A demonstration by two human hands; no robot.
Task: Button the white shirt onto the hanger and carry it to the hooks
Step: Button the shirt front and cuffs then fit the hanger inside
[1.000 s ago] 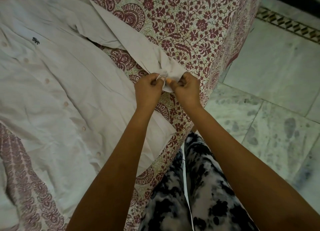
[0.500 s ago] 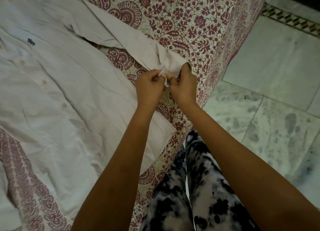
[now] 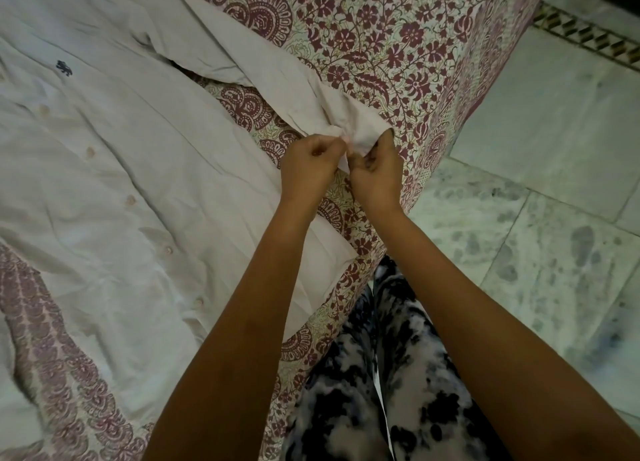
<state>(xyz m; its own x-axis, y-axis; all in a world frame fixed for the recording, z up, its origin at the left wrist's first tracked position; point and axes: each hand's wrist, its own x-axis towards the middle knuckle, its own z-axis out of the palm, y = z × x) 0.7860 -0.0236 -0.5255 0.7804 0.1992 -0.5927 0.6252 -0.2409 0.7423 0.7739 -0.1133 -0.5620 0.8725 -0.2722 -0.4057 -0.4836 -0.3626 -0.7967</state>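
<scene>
The white shirt (image 3: 114, 169) lies spread flat on the bed, its front placket buttoned and a small dark logo on the chest. One sleeve (image 3: 270, 76) runs out toward the bed's near corner. My left hand (image 3: 308, 169) and my right hand (image 3: 375, 173) pinch the sleeve cuff (image 3: 360, 131) between them, fingers closed on its two edges. The cuff's button is hidden by my fingers. No hanger or hooks are in view.
The bed carries a maroon floral bedsheet (image 3: 398, 45) that hangs over the corner. To the right is a pale marble tile floor (image 3: 540, 225) with a patterned border strip at the far edge. My patterned trousers (image 3: 374, 391) stand against the bed.
Both hands have stayed on the cuff and shifted slightly up and right with it. The orange spot seen between the fingers earlier no longer shows.
</scene>
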